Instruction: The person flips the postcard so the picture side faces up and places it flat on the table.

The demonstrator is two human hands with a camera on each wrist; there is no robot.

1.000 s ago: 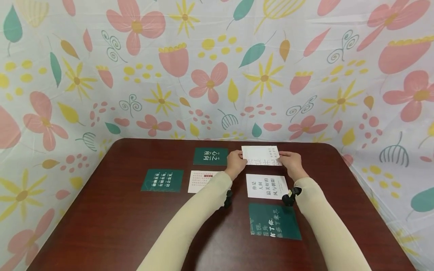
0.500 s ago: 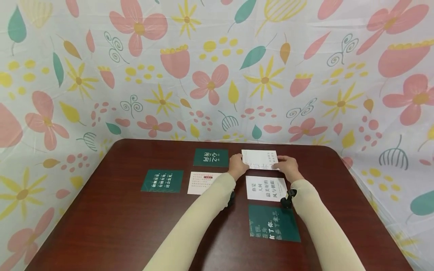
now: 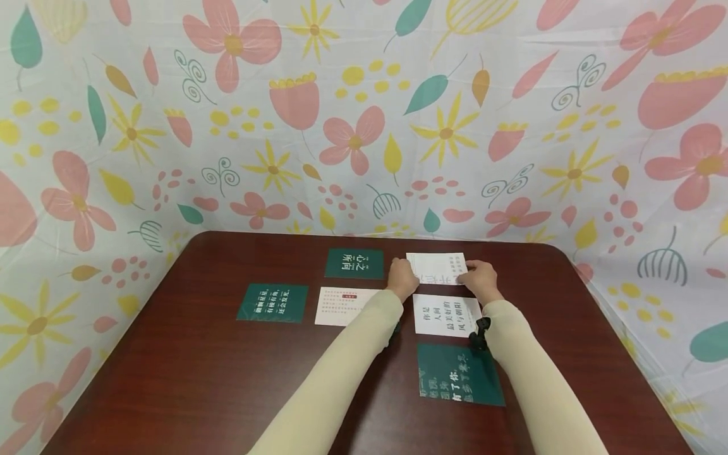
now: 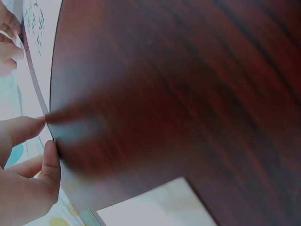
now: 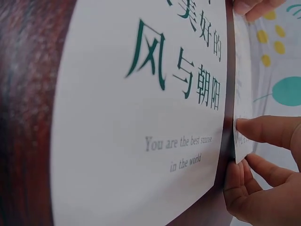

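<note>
In the head view, a white card with faint grey characters lies at the far side of the table, between both hands. My left hand pinches its near left corner between thumb and fingers. My right hand pinches its near right corner; in the right wrist view the thumb is on the card's face and the other fingers are at its edge. Just nearer lies another white card with dark characters, apart from the held one by a narrow strip of wood. My right wrist is over its right edge.
A green card lies nearest me on the right. To the left are two more green cards and a cream card with a red mark, partly behind my left sleeve. Flowered cloth rises behind the dark red table.
The held white card has come slightly toward me and lower. My right hand has moved inward to the left along it, and my left hand slightly to the right.
</note>
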